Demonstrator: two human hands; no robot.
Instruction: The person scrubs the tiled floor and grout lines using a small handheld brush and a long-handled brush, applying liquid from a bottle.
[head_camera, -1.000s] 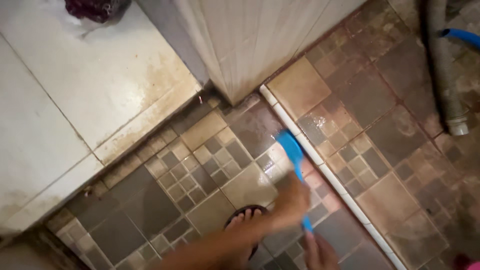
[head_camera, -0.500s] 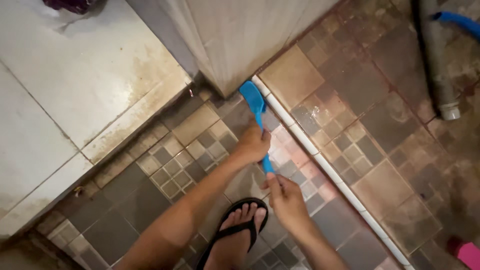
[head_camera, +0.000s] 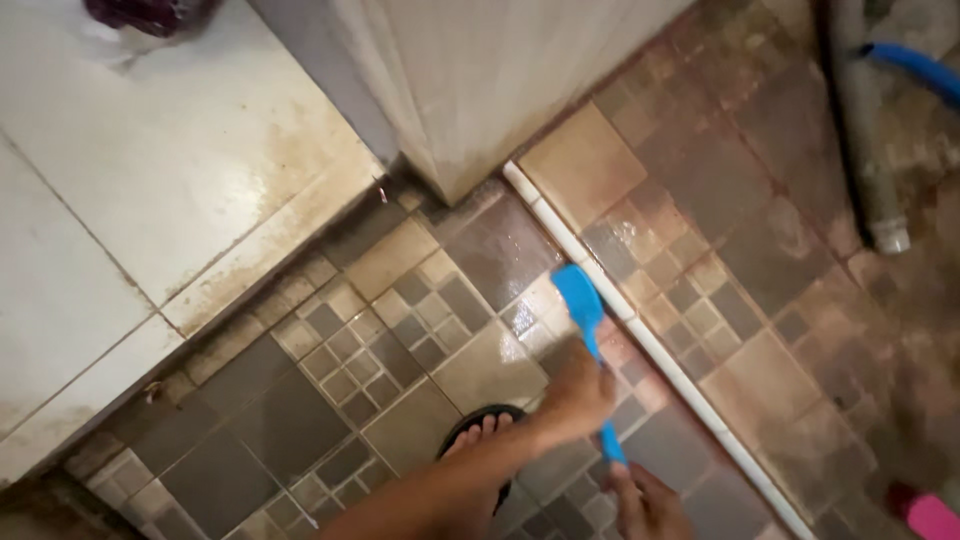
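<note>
Step in hand: scrubbing the wet patterned floor tiles with a blue long-handled brush. The brush head rests on the tiles just beside the white raised strip that runs diagonally across the floor, below the corner of the tiled wall.

Hand states: the left hand is clenched around the middle of the handle. The right hand, at the bottom edge of the view, grasps the handle's lower end. Both hands bear on the one tool.

One foot in a dark sandal stands on the tiles just beside the left forearm. A pale stained step lies to the upper left. A grey corrugated hose and a blue hose lie well apart at the upper right.

Next move, as judged: another stroke along the strip calls for downward pressure from the left hand while the right hand steers the handle end, keeping the bristles flat and clear of the sandalled foot.
</note>
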